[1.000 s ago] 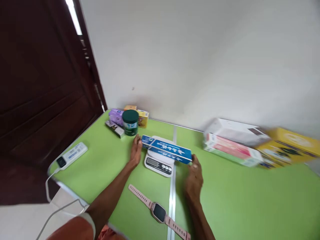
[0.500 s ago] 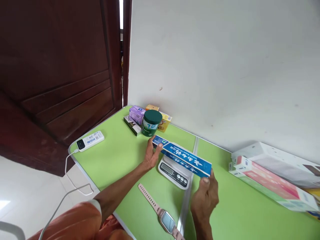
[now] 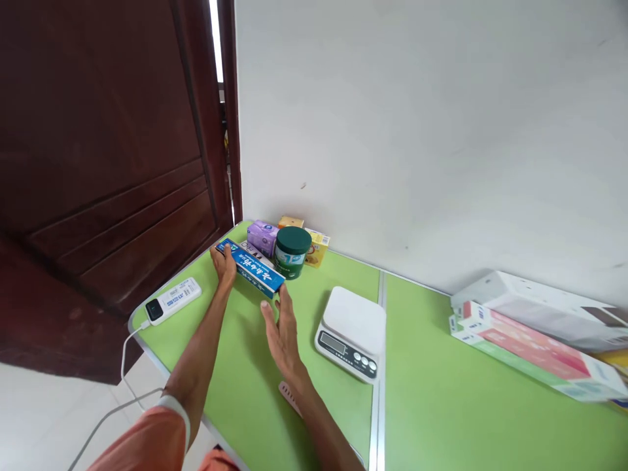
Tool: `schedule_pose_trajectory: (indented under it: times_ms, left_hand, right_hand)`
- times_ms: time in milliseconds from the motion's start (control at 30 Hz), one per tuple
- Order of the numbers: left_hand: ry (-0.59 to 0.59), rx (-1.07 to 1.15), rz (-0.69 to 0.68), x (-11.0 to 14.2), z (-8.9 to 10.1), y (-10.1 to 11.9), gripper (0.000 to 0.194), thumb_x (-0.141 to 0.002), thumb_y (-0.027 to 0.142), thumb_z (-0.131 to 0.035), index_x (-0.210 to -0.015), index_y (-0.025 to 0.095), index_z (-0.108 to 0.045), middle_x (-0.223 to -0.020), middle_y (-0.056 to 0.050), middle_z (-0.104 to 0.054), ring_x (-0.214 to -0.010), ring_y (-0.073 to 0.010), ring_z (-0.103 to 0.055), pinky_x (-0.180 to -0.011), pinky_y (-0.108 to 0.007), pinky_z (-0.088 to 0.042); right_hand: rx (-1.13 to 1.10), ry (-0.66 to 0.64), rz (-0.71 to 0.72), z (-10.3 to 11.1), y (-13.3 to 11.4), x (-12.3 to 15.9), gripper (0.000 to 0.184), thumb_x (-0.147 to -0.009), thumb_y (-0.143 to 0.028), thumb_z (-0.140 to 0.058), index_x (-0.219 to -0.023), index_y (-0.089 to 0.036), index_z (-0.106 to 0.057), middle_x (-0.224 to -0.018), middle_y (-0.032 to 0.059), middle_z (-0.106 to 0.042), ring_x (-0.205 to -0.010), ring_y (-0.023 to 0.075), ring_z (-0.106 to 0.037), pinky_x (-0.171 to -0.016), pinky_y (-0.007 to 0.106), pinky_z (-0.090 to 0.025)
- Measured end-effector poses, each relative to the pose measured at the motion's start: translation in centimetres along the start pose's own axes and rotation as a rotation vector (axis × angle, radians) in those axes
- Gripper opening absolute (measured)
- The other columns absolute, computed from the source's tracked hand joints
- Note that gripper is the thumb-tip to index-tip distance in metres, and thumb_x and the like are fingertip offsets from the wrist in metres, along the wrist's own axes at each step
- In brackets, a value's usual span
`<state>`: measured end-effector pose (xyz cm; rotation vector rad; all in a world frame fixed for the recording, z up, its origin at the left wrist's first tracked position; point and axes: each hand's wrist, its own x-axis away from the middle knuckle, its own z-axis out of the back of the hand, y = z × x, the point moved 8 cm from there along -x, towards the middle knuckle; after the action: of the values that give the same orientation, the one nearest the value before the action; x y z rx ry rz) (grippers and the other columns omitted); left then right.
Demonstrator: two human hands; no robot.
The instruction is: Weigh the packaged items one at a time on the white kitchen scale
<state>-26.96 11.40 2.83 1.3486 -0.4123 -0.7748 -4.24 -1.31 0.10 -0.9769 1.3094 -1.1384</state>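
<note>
A long blue toothpaste box (image 3: 251, 267) with white lettering is held low over the left part of the green table, in front of a group of small packages. My left hand (image 3: 224, 263) grips its left end, thumb on top. At the box's right end is my right hand (image 3: 283, 330), thumb spread away and fingers stretched out; the fingertips are at the box's edge. Right of my hands stands a white kitchen scale (image 3: 354, 318) with a bare platform. Under my right forearm a pink watch strap (image 3: 289, 396) shows in part, the rest hidden.
Behind the box stand a green-lidded tub (image 3: 293, 252), a purple package (image 3: 262, 237) and a yellow box (image 3: 316, 247). A white device with a cable (image 3: 173, 301) lies at the left edge. Long cartons (image 3: 534, 350) lie at the right by the wall.
Both hands have moved left with the toothpaste box, from above the scale to in front of the small packages. My right hand's grip has loosened, and its arm now covers most of the watch.
</note>
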Motion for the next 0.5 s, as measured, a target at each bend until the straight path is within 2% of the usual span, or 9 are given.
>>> schedule_pose_trajectory:
  times_ms: [100,233,367,500]
  left_hand:
    - [-0.031,0.004,-0.001,-3.0,-2.5,0.1,0.021,-0.102,0.029,-0.049,-0.121,0.019,-0.051,-0.133,-0.016,-0.064,-0.132,-0.0276,-0.058,-0.119,-0.042,-0.039]
    - [-0.063,0.001,-0.002,-4.8,-5.4,-0.4,0.020,-0.100,0.031,-0.054,-0.115,0.019,-0.053,-0.130,-0.017,-0.065,-0.133,-0.0287,-0.058,-0.118,-0.044,-0.038]
    - [-0.078,-0.029,0.005,-5.0,-6.3,-1.4,0.022,-0.102,0.036,-0.052,-0.113,0.018,-0.056,-0.136,-0.022,-0.064,-0.141,-0.0339,-0.052,-0.122,-0.051,-0.034]
    - [-0.094,-0.040,-0.012,-4.7,-6.4,-1.3,0.037,-0.105,0.039,-0.047,-0.131,0.014,-0.055,-0.149,-0.024,-0.058,-0.149,-0.0329,-0.047,-0.125,-0.048,-0.032]
  right_hand:
    - [-0.002,0.003,-0.055,-1.2,1.2,-2.6,0.093,-0.095,-0.072,-0.059,-0.169,-0.026,-0.027,-0.177,0.0081,-0.022,-0.164,0.0349,-0.020,-0.132,0.060,-0.022]
    - [0.024,0.008,-0.097,-1.5,1.6,-4.8,0.098,-0.095,-0.078,-0.054,-0.171,-0.024,-0.023,-0.179,0.0066,-0.015,-0.166,0.0321,-0.010,-0.134,0.057,-0.012]
    - [0.063,0.038,-0.102,-1.5,2.2,-5.3,0.102,-0.094,-0.079,-0.051,-0.171,-0.017,-0.023,-0.178,0.0101,-0.016,-0.166,0.0326,-0.011,-0.135,0.056,-0.012]
    - [0.095,0.039,-0.069,-1.4,2.8,-5.3,0.099,-0.095,-0.077,-0.053,-0.170,-0.019,-0.024,-0.178,0.0095,-0.018,-0.166,0.0332,-0.013,-0.134,0.058,-0.015]
